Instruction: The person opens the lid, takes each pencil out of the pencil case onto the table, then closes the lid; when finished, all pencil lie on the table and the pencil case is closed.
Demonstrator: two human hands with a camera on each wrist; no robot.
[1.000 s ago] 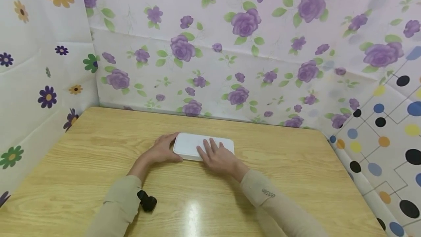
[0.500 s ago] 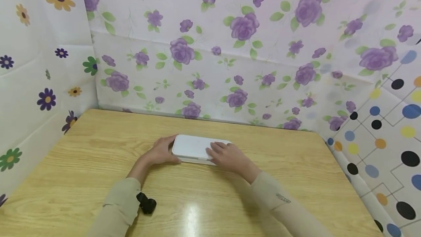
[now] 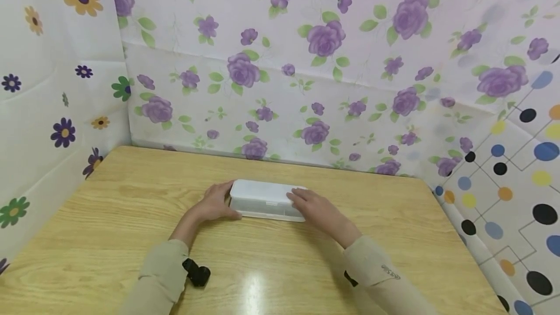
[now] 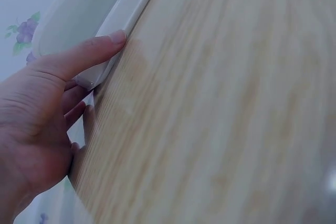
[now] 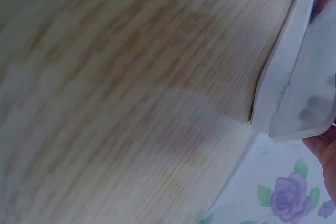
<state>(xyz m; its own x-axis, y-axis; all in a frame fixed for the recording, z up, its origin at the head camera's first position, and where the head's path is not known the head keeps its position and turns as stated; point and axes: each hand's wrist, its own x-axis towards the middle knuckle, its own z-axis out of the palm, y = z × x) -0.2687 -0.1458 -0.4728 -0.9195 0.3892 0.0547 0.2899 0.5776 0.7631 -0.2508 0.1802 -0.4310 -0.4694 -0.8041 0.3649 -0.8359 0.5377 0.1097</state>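
Note:
A white oblong box (image 3: 262, 216) lies on the table with its long front side facing me. Its lid (image 3: 258, 188) is raised along the front, which leaves a gap above the base. My left hand (image 3: 214, 203) grips the box's left end, thumb along the front and fingers round behind. That thumb also shows against the base's wall in the left wrist view. At the right end my right hand (image 3: 321, 212) holds the lid, fingertips on its top; its thumb is hidden in the head view. Fingers show dimly through the translucent lid (image 5: 310, 95) in the right wrist view.
The wooden table (image 3: 262, 266) reaches back to a wall of flowered cloth (image 3: 284, 111). Patterned cloths also hang at the left and right sides. A black wrist camera (image 3: 198, 274) sticks out from the left sleeve.
My right hand has slid from flat on the lid toward its right end, and the lid's front edge has come up. The left hand has kept its place on the box.

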